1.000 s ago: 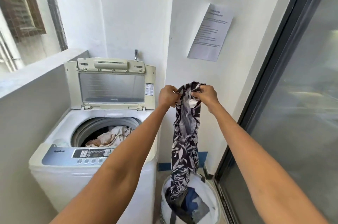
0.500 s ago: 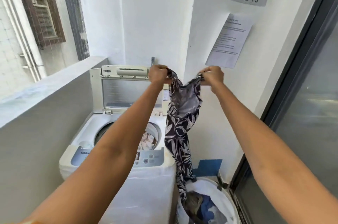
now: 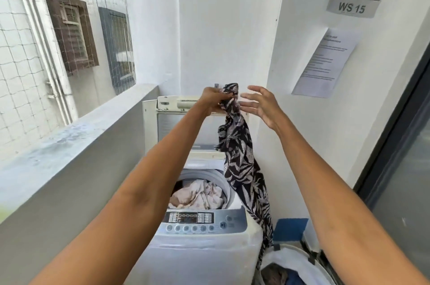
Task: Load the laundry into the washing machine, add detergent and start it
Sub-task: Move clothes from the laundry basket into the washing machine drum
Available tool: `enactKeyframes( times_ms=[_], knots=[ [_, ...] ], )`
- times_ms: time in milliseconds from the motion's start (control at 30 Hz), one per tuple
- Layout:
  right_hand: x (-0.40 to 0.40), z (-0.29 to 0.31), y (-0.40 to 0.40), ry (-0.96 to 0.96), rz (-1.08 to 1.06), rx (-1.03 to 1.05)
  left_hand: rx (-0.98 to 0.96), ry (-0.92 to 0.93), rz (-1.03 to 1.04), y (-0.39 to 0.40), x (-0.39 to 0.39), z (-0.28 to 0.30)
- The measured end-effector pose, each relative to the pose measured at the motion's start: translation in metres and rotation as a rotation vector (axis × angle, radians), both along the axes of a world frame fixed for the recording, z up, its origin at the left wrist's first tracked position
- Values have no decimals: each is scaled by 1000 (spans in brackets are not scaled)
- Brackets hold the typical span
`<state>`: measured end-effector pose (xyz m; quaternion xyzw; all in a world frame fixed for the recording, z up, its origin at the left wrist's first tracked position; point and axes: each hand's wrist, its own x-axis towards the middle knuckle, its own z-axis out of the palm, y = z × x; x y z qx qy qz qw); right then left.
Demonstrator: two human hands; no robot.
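My left hand (image 3: 215, 100) is shut on the top of a long black garment with a pale leaf print (image 3: 242, 161). The garment hangs down past the right side of the top-loading washing machine (image 3: 204, 247), its tail reaching the laundry basket (image 3: 300, 261). My right hand (image 3: 263, 104) is open, fingers spread, just right of the garment's top and not touching it. The machine's lid (image 3: 176, 122) stands up at the back. A pale pinkish cloth (image 3: 197, 196) lies inside the drum. The control panel (image 3: 197, 220) faces me.
A grey concrete ledge (image 3: 69, 145) runs along the left, close to the machine. White wall with a paper notice (image 3: 325, 64) and a "WS 15" sign (image 3: 351, 7) is behind. A dark-framed glass door (image 3: 400, 157) stands at the right.
My right hand has let go of the garment and opened. My left hand carried the garment up and over toward the machine, and the view shifted left.
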<state>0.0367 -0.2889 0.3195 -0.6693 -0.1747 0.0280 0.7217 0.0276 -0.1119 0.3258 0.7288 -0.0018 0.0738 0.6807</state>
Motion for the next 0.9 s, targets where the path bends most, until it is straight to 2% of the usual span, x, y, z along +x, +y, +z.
enactKeyframes(
  times_ms=[33, 133, 167, 200, 267, 333, 367, 433, 567, 700, 800, 900],
  knots=[
    [-1, -15, -8, -43, -27, -107, -39, -26, 56, 7, 3, 4],
    [-4, -81, -26, -88, 47, -869, -147, -118, 113, 29, 12, 21],
    [-9, -101, -24, -45, 100, -1001, -190, -149, 112, 34, 14, 29],
    [-8, -123, -20, -15, 125, -1033, -246, -176, 110, 38, 16, 37],
    [1, -155, -4, 2, 54, -1059, -396, -222, 108, 42, 17, 51],
    [7, -163, 16, -35, -150, -1091, -541, -252, 103, 48, 17, 63],
    [10, -160, 25, -48, -272, -1045, -582, -256, 101, 54, 17, 67],
    [17, -140, 41, -36, -371, -886, -598, -244, 102, 67, 17, 69],
    [36, -107, 63, -132, -369, -952, -601, -257, 102, 83, 14, 62],
    [45, -95, 83, -170, -357, -929, -684, -380, 139, 94, 6, 82],
    [51, -65, 111, -244, -250, -744, -736, -476, 172, 112, -3, 105],
    [63, -20, 137, -370, -314, -539, -734, -537, 238, 135, -11, 124]
  ],
)
